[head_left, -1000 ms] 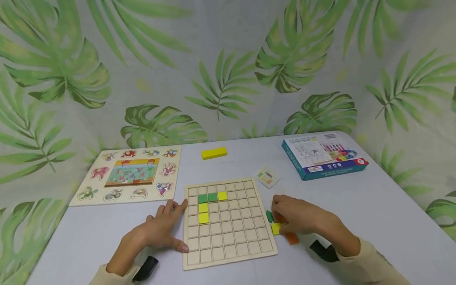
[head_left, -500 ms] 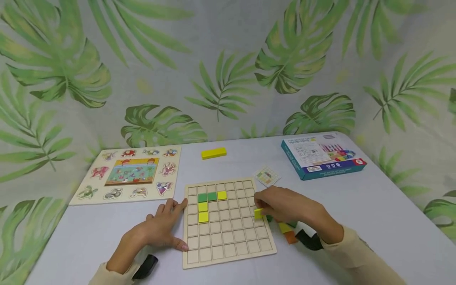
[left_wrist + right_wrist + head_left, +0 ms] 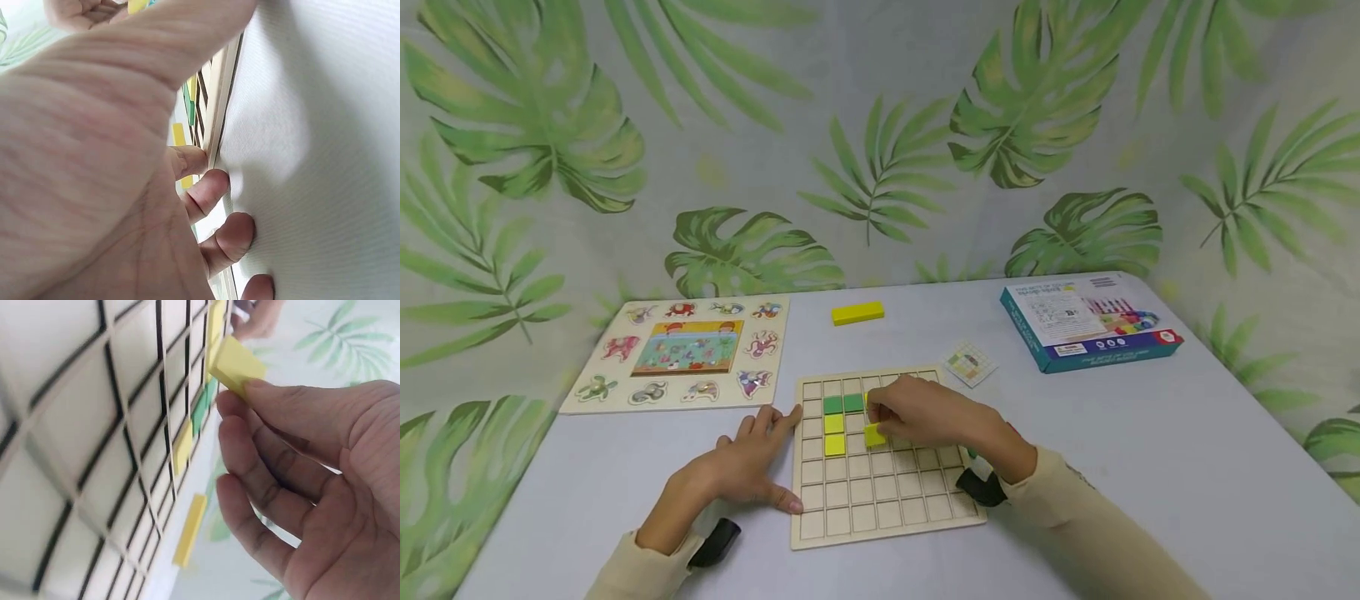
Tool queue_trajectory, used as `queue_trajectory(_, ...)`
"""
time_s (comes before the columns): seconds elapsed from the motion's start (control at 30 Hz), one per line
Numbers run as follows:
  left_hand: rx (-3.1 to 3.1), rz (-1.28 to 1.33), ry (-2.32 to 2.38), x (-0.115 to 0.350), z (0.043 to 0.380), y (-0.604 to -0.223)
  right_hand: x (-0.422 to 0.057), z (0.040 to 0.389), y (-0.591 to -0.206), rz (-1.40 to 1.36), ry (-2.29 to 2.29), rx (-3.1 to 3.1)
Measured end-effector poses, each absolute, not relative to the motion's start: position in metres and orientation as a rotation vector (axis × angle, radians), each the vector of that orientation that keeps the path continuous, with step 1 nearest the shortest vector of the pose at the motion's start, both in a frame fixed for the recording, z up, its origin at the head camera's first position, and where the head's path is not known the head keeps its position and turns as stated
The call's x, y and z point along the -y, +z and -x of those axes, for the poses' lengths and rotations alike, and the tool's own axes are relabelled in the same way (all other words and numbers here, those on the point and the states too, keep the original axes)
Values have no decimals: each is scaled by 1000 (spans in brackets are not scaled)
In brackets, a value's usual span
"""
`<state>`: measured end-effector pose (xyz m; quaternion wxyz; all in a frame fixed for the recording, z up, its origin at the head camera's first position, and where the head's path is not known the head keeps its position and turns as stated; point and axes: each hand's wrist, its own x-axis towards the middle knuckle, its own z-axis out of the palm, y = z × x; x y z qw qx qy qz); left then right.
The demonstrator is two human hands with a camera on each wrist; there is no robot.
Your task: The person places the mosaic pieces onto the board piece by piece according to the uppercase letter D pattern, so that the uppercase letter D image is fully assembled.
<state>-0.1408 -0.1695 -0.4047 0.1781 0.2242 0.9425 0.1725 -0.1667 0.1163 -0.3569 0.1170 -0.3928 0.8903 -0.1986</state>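
Note:
A wooden grid board (image 3: 891, 510) lies on the table before me. My left hand (image 3: 741, 467) rests at its left edge, fingers spread, with thumb and forefinger touching the rim. Between thumb and fingertips, my right hand (image 3: 928, 412) pinches a yellow square tile (image 3: 237, 367), tilted close over the board's middle cells. Two green tiles (image 3: 842, 404) sit side by side in the upper left cells. Below the left one are two yellow tiles (image 3: 834, 435) in a column. Another set yellow tile (image 3: 183, 447) shows in the right wrist view; my right hand mostly hides it in the head view.
A small pattern card (image 3: 970, 363) lies beyond the board's right corner. Farther back are a yellow block (image 3: 857, 313) and a teal-edged box (image 3: 1090, 325). A sea-animal puzzle board (image 3: 771, 333) stands at the left. The right forearm hides most loose pieces beside the board.
My right hand has picked up a yellow tile from the loose pieces right of the board and carried it left over the grid. The left hand has stayed at the board's edge.

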Motion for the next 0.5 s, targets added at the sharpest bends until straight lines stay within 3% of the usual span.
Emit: queue_trajectory(0.5, -2633, -639, 509, 168, 139, -396, -70, 154, -367, 1048, -508, -2600)
